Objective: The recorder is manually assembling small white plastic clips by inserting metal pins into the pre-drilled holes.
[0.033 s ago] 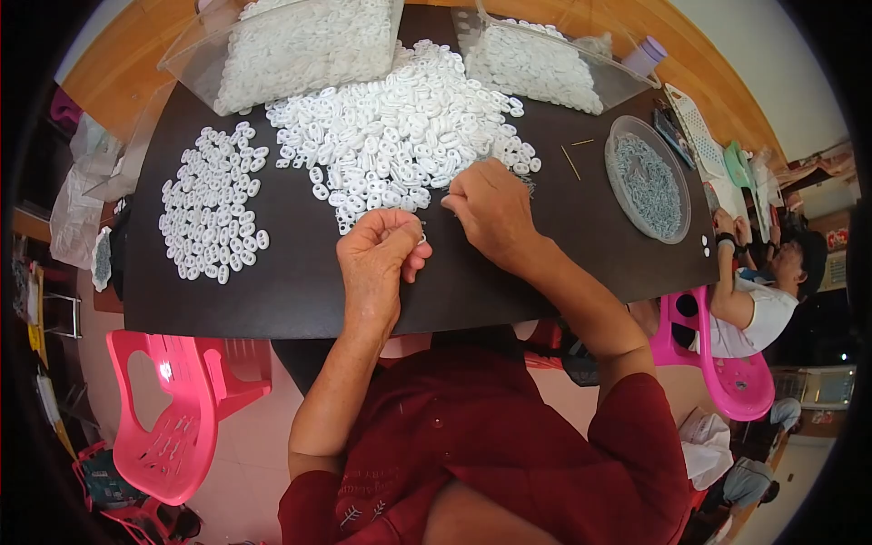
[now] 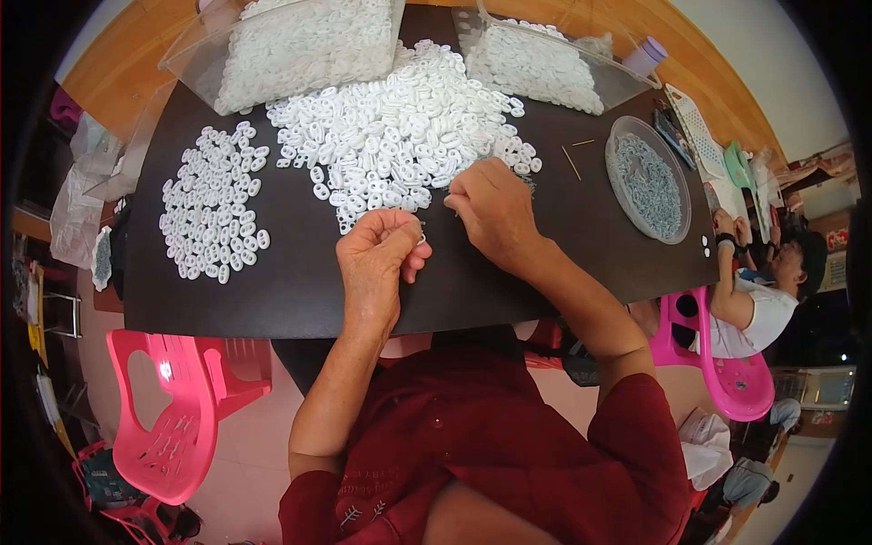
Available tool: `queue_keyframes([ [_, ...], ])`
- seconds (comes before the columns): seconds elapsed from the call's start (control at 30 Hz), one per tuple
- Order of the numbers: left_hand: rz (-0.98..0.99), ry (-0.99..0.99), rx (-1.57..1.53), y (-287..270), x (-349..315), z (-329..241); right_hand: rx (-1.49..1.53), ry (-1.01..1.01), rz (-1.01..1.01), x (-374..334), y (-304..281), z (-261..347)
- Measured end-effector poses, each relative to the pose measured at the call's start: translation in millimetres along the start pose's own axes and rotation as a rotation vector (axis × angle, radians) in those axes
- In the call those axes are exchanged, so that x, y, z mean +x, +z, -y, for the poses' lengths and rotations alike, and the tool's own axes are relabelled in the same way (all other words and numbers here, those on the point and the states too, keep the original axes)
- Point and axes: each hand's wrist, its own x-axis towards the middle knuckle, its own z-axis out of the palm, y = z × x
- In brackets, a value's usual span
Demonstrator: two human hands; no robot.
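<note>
My left hand (image 2: 374,259) is closed in a pinch at the near edge of a big pile of white oval plastic pieces (image 2: 391,127). Between its thumb and fingers the rim of one white oval piece (image 2: 421,240) shows; the rest is hidden. My right hand (image 2: 493,207) hovers just to the right, knuckles up and fingers curled together. Whatever its fingertips hold, if anything, is hidden. Beside it, partly under the hand, lie some small grey metal bits (image 2: 530,184). A second, smaller group of white oval pieces (image 2: 211,204) is spread flat at the left.
Two clear bins, left (image 2: 186,68) and right (image 2: 627,86), hold more white pieces at the back. A round clear tub (image 2: 688,204) of small grey metal parts stands right, near two thin brass-coloured sticks (image 2: 570,163). A co-worker (image 2: 740,300) sits beyond; a pink chair (image 2: 173,409) stands left.
</note>
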Motion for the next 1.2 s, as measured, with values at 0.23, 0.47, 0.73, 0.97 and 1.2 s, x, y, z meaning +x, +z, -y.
queue_keyframes([
  [0.23, 0.031, 0.003, -0.081, -2.6, -2.5, -2.0, 0.478, 0.136, 0.099, -2.9, -12.9, 27.6],
  [0.47, 0.026, 0.122, -0.112, -0.4, -13.6, -1.4, 0.969, 0.564, 0.207, 0.8, -16.8, 47.1],
  [0.73, 0.028, 0.3, 0.01, -1.6, -20.9, 0.7, 1.137, 0.649, 0.294, 4.2, -22.4, 50.9],
  [0.97, 0.037, 0.336, 0.046, -5.7, -22.1, 3.0, 1.161, 0.68, 0.286, -0.2, -17.7, 48.3],
  [1.2, 0.043, 0.21, -0.113, -16.6, -18.5, 4.4, 1.007, 0.614, 0.263, -2.2, -18.0, 50.6],
])
